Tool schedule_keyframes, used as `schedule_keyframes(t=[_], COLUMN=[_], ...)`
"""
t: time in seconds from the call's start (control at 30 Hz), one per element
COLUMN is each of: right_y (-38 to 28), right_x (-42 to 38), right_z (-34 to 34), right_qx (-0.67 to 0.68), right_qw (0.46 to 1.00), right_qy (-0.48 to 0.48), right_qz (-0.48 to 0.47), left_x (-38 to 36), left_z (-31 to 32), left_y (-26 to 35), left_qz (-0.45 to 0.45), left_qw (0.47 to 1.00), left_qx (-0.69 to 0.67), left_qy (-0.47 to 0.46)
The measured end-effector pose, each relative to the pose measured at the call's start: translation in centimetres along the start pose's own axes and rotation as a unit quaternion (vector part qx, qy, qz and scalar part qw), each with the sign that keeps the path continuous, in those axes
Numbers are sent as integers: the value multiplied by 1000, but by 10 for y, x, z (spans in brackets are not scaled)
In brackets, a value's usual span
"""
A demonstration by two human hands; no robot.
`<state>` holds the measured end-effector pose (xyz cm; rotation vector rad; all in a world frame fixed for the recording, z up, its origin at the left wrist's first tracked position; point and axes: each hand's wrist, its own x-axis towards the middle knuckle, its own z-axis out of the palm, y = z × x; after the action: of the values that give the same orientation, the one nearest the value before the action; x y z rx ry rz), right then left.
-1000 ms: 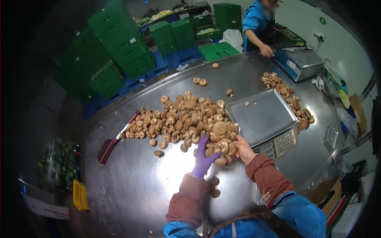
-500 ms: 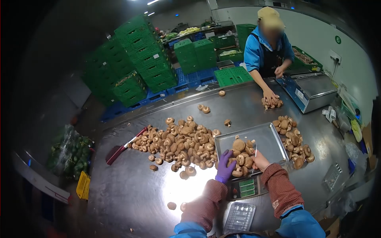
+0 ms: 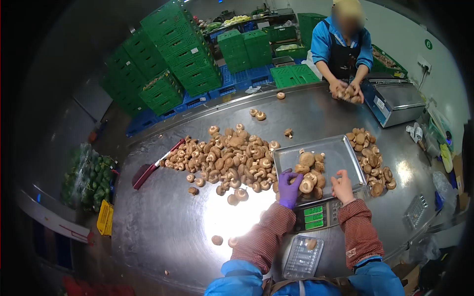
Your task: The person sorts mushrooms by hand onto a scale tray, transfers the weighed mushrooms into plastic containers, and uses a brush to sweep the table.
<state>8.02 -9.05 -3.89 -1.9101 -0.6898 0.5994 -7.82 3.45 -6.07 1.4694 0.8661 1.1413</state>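
We judge weighing underway: left hand (image 3: 288, 190) at mushrooms (image 3: 306, 185), grasp unclear; right hand (image 3: 343, 188) beside them, empty. Next move calls for hands off tray (image 3: 341, 154).

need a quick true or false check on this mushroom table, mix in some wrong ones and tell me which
1. The left hand wears a purple glove. True.
2. The right hand is gloved too. False: the right hand is bare.
3. The metal tray is bare. False: the metal tray has mushrooms on it.
4. The scale's display glows green. True.
5. The co-worker holds mushrooms. True.
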Motion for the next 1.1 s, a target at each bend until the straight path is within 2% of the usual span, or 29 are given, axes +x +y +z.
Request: schedule_keyframes(t=[0.03, 0.1, 0.13, 0.17, 0.2, 0.23, 0.27, 0.3, 0.37, 0.4, 0.43, 0.47, 0.5, 0.57, 0.6, 0.63, 0.7, 0.77, 0.83, 0.9, 1.0, 1.03, 1.1], right_y=[0, -1, 0, 2, 3, 2, 6, 11, 12, 17, 23, 24, 24, 26, 24, 18, 13, 11, 12, 17, 27, 28, 29], right_x=[-4, -6, -9, -13, -16, -19, -27, -39, -50, -57, -61, -62, -62, -65, -68, -66, -66, -64, -65, -66, -66, -65, -63], right_z=[-2, -5, -5, -7, -9, -12, -16, -21, -24, -25, -24, -23, -23, -23, -23, -24, -25, -26, -27, -28, -29, -29, -28], right_qx=[12, 22, 52, 81, 76, 104, 131, 122, 170, 167, 167, 168, 166, 202, 197, 207, 215, 211, 206, 202, 212, 212, 215], right_qw=[1000, 1000, 999, 997, 997, 994, 991, 992, 985, 985, 986, 985, 986, 978, 979, 977, 975, 976, 977, 978, 976, 976, 975], right_qy=[2, 5, -3, -9, -6, -13, -20, -14, -16, -13, -1, 12, 16, 34, 37, 35, 35, 35, 34, 32, 32, 35, 37], right_qz=[1, 2, -1, -1, 11, -8, -21, 2, 15, 26, 27, 25, 29, 29, 40, 37, 33, 35, 36, 37, 40, 39, 36], left_x=[2, 5, 5, 10, 7, 11, 5, 1, -20, -29, -41, -53, -54, -56, -56, -51, -39, -33, -33, -38, -35, -34, -29], left_z=[-1, -7, -14, -29, -50, -66, -81, -111, -155, -183, -203, -204, -200, -172, -152, -138, -111, -86, -76, -72, -74, -75, -76], left_y=[1, 2, -16, -12, 1, -22, 5, -12, -56, -89, -117, -117, -121, -78, -30, -22, 17, 36, 26, 18, 28, 30, 34], left_qz=[0, -106, 7, 32, 233, 41, -105, -2, 53, 20, -7, 29, 27, -74, 21, 114, 206, 235, 177, 138, 160, 161, 151], left_qw=[1000, 988, 997, 998, 932, 998, 980, 992, 970, 955, 911, 942, 942, 980, 951, 950, 931, 910, 902, 877, 850, 850, 895], left_qx=[-3, -113, -76, 52, 279, 9, -114, -2, 146, 284, 412, 335, 334, 176, 307, 290, 282, 293, 318, 394, 430, 431, 349], left_qy=[-1, 10, -12, -13, -9, 52, 123, 125, 189, 90, -12, 1, -4, 56, 36, 11, -105, -177, -232, -239, -257, -257, -232])
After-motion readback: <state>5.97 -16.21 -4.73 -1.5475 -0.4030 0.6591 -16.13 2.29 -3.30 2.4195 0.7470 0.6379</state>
